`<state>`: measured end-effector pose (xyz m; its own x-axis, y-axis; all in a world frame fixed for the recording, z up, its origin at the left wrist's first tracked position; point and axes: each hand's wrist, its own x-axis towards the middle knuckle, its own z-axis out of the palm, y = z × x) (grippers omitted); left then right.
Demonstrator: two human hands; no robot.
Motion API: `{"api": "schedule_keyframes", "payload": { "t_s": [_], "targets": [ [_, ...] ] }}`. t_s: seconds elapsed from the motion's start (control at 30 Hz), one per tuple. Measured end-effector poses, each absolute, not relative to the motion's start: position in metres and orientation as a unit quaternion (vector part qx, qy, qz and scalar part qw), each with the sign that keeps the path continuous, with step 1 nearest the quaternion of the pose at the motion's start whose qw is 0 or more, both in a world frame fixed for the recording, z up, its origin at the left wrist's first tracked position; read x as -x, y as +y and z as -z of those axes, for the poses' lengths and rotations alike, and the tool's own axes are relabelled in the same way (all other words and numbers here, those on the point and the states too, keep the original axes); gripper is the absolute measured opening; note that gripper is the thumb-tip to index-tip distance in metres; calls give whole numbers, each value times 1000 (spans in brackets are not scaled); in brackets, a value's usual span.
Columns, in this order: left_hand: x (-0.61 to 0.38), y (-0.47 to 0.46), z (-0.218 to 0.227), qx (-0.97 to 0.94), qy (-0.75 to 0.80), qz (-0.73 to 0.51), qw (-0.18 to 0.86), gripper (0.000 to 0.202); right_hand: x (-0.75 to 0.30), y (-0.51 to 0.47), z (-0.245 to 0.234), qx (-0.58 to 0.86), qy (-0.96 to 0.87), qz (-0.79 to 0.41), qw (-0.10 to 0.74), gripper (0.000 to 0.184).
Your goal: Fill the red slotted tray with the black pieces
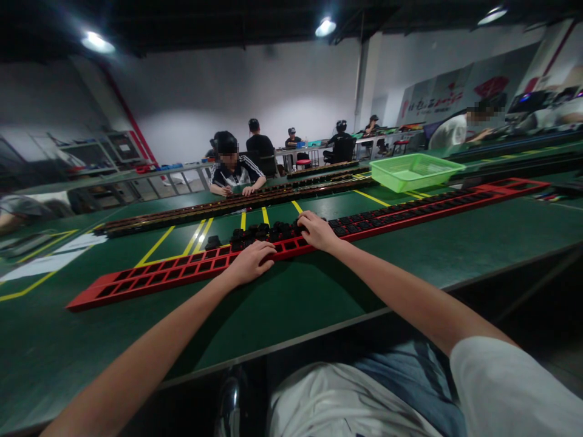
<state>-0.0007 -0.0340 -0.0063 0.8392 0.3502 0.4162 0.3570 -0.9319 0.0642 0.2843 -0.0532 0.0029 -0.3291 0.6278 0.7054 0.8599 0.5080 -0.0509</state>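
A long red rack (200, 267) with two rows of square slots lies slantwise on the green table. My left hand (251, 262) rests on its near edge, fingers stretched over the slots and the thumb apart, with nothing visible in it. My right hand (317, 230) is further right over the rack, its fingers curled down onto a small black block; the fingertips partly hide it. Loose black blocks (257, 232) are heaped along the rack's far side between and beyond my hands. To the right, similar black blocks (364, 221) fill the slots; at the left end the slots hold none.
Across the table a co-worker (234, 173) has both hands at long dark strips (195, 212). A light green plastic basket (412, 173) stands behind the rack at right. Yellow tape lines (157, 246) mark the tabletop, and white papers (54, 258) lie at left. Other people sit farther back.
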Motion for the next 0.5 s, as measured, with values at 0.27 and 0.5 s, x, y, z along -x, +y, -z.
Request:
{"api": "schedule_keyframes", "payload": {
  "t_s": [0.27, 0.5],
  "targets": [
    [0, -34, 6, 959, -183, 215, 3, 26, -287, -48, -1, 449, -818, 121, 338, 25],
    [1, -34, 6, 959, -188, 212, 3, 28, -288, -47, -2, 442, -826, 109, 332, 29]
  ]
}}
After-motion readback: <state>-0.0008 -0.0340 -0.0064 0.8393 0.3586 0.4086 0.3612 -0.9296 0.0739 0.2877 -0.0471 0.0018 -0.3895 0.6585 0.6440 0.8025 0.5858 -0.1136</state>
